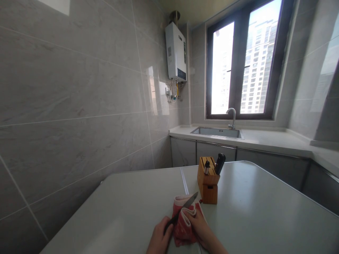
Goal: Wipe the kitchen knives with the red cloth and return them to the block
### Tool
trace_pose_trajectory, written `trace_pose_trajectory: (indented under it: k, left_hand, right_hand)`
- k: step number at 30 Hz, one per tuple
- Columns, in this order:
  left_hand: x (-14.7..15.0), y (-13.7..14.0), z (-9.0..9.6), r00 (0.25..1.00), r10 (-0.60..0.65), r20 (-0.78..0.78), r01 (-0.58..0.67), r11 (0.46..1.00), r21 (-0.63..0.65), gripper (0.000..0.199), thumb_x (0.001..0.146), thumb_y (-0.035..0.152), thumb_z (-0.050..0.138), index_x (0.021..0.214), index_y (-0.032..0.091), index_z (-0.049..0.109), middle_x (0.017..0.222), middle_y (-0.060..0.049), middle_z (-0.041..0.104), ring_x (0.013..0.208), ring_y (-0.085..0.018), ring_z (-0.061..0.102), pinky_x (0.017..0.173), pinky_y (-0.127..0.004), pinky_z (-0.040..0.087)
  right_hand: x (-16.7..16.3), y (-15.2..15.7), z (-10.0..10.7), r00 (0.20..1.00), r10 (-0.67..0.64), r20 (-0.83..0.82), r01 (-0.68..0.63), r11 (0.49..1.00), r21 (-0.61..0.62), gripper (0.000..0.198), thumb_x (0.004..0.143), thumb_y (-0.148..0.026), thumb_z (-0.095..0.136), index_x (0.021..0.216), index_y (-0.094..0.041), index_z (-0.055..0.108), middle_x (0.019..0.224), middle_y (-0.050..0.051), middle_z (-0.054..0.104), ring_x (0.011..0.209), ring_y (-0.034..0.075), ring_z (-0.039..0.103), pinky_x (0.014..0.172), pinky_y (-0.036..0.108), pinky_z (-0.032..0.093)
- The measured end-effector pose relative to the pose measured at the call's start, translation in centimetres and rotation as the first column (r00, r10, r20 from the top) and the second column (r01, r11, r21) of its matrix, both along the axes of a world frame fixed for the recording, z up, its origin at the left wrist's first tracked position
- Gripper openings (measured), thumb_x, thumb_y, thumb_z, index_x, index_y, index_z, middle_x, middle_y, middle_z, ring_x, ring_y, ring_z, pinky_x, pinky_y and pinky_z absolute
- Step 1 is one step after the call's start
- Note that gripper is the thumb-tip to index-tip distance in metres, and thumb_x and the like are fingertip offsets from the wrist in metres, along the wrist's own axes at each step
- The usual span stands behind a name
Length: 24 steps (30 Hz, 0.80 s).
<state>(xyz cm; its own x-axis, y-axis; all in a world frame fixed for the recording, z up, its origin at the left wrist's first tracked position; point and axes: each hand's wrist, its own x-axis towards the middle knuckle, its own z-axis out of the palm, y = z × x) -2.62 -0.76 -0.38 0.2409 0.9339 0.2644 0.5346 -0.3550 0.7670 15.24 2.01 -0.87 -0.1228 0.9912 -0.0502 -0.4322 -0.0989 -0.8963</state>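
Left hand (160, 234): fingers closed around the dark handle of a knife (190, 200). Blade orientation: inclined away from the camera and to the right, tip directed toward the knife block (209, 192), apart from it. Right hand (200, 225): thumb and fingers gripping a red-and-white cloth (182, 231) by a pale-edged fold. Cloth position: camera side of the knife block, offset left, with fabric on both sides of the blade. Whether the fold presses on the steel cannot be told.

Knife block: wooden, upright, slotted top. Two items are seated in it: a large black handle (219, 163) at the right and a smaller black-and-silver handle (207, 167) at the left. Supporting surface: pale table (265, 211), extending to both sides of the knife block. A light seam strip (184, 180) runs left of the block.

Beyond the block: counter (278, 141) with inset sink (225, 133) and curved faucet (233, 118). Above and beyond the block, to the left: wall-mounted water heater (174, 53); to the right: dark-framed window (239, 53).
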Motion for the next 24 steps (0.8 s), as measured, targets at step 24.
trace_pose_trajectory:
  k: [24]
  left_hand:
    - [-0.2, 0.4, -0.3, 0.993, 0.05, 0.105, -0.05, 0.999, -0.002, 0.037, 0.089, 0.046, 0.039, 0.084, 0.017, 0.06, 0.078, -0.003, 0.064, 0.075, -0.019, 0.058, 0.07, -0.026, 0.045]
  right_hand:
    - [-0.1, -0.5, 1.7, 0.998, 0.03, -0.052, -0.028, 0.999, 0.038, 0.041, 0.062, -0.04, 0.075, 0.095, -0.017, 0.068, 0.088, 0.009, 0.073, 0.084, 0.025, 0.067, 0.086, 0.041, 0.047]
